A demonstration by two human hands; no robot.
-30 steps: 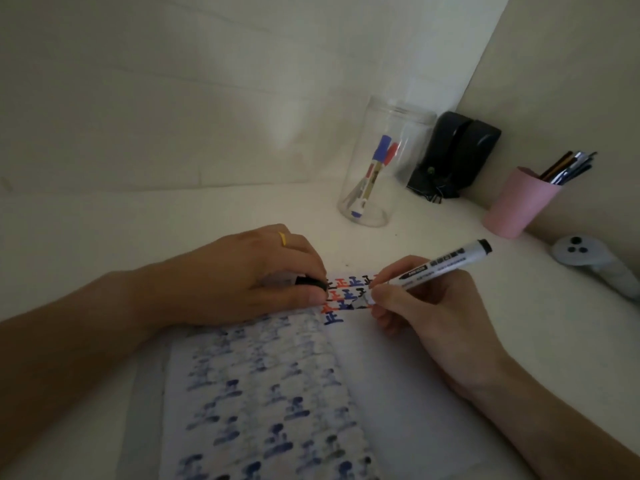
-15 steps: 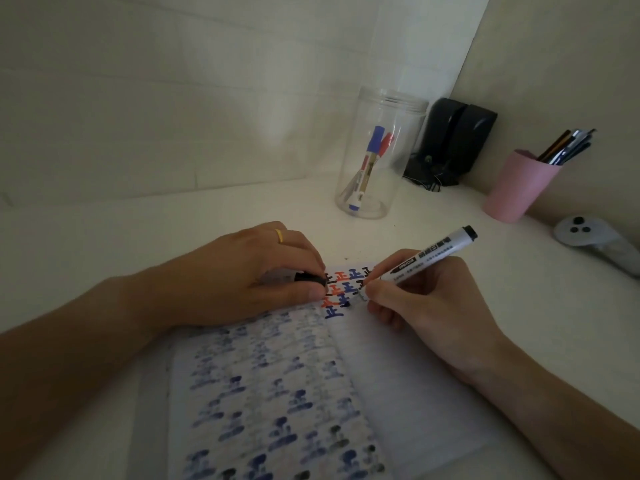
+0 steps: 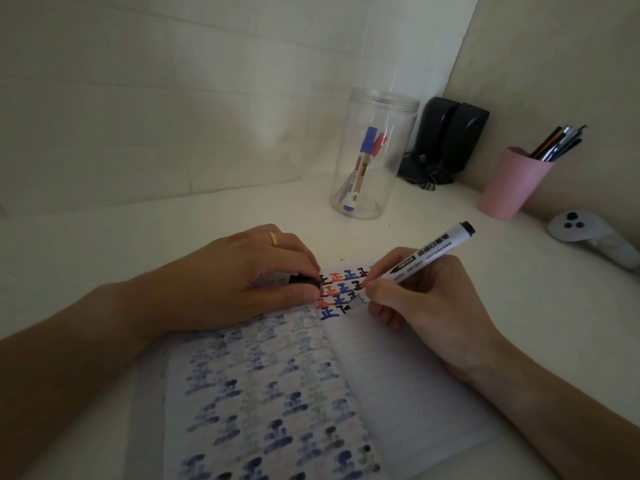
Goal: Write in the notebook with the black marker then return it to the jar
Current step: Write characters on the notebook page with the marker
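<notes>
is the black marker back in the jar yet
No, the right hand holds the black marker with its tip on the notebook, while the jar holds only other markers.

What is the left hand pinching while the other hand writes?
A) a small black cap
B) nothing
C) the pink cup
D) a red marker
A: the left hand pinches a small black cap at the notebook edge, while the right hand writes with the black marker.

We list: white desk [image 3: 173,237]; pink cup [image 3: 509,185]; clear jar [image 3: 374,157]; notebook [image 3: 398,375] lined, with red, blue, black characters; gold ring [image 3: 273,238].
</notes>
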